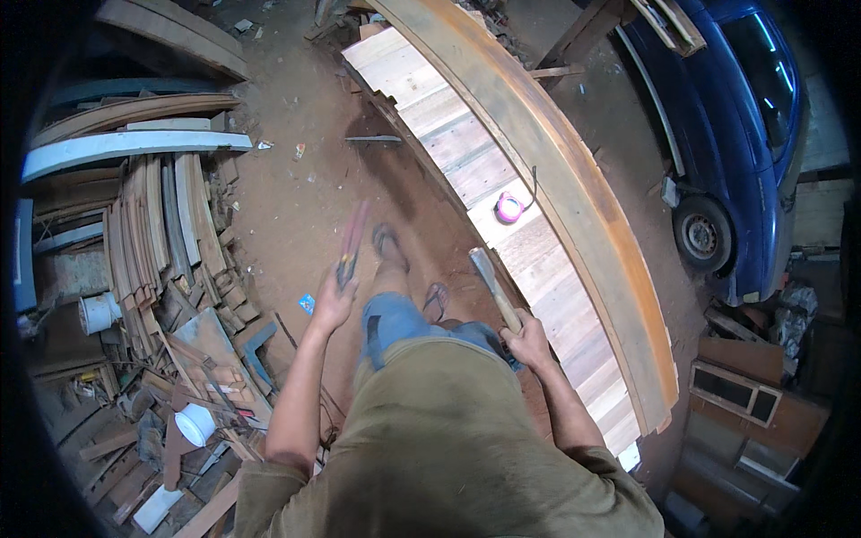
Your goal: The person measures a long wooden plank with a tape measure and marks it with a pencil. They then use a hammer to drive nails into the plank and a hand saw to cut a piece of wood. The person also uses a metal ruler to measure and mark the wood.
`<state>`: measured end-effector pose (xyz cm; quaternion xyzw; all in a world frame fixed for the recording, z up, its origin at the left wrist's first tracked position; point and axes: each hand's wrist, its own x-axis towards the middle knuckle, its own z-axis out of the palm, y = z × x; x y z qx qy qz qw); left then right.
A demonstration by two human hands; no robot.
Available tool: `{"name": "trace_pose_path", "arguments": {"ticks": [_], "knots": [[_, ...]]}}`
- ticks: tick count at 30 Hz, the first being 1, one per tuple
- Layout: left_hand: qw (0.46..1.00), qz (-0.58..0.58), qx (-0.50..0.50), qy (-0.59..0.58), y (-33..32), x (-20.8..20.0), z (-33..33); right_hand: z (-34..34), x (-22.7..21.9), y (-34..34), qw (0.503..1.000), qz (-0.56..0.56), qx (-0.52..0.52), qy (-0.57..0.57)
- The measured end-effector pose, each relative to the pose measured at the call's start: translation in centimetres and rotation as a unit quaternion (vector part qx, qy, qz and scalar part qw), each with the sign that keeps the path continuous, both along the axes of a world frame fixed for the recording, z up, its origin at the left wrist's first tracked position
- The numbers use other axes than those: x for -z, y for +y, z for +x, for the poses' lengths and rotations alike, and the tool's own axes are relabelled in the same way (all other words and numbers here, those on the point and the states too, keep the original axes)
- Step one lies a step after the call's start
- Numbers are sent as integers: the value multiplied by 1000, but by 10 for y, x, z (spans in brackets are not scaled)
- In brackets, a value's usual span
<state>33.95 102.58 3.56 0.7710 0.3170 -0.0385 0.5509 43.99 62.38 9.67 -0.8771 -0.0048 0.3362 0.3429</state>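
Gripping a pale wooden handle, the right hand has its fingers closed around a hammer-like tool beside the left edge of the long plank surface, toward the near end. The tool's metal head points up and away from the body, over the ground just outside that edge. The left hand, well apart from the surface's left edge, is curled around a slim tool with two reddish prongs reaching forward; these are blurred, so I cannot tell its exact kind.

On the surface, about midway along its length, a pink and white tape measure lies between the left edge and the curved wooden beam that runs along the right side. A dark strap reaches from near it to the beam's inner edge.

Beyond the beam's outer edge, toward the far end, stands a blue car. Well to the left of the surface, boards lie stacked, with scraps and a white bucket nearer the body. The person wears an olive shirt and blue shorts.
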Motion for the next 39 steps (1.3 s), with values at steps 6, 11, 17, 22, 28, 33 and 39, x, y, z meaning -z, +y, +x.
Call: {"name": "trace_pose_path", "arguments": {"ticks": [6,11,17,22,28,33,39], "knots": [[999,10,12,-52,-10,47,181,50,10,23,993,31,99,-49],[995,81,18,-61,7,71,322,133,-10,63,985,-7,173,20],[990,113,15,-83,46,92,447,219,13,92,974,-11,221,50],[994,102,20,-37,65,115,500,282,9,134,958,2,275,85],[993,119,11,1,55,121,531,309,41,129,969,-43,241,17],[986,160,34,-39,48,147,530,375,38,127,972,-178,145,-38],[985,154,76,30,52,131,536,424,61,113,961,-221,107,-126]]}}
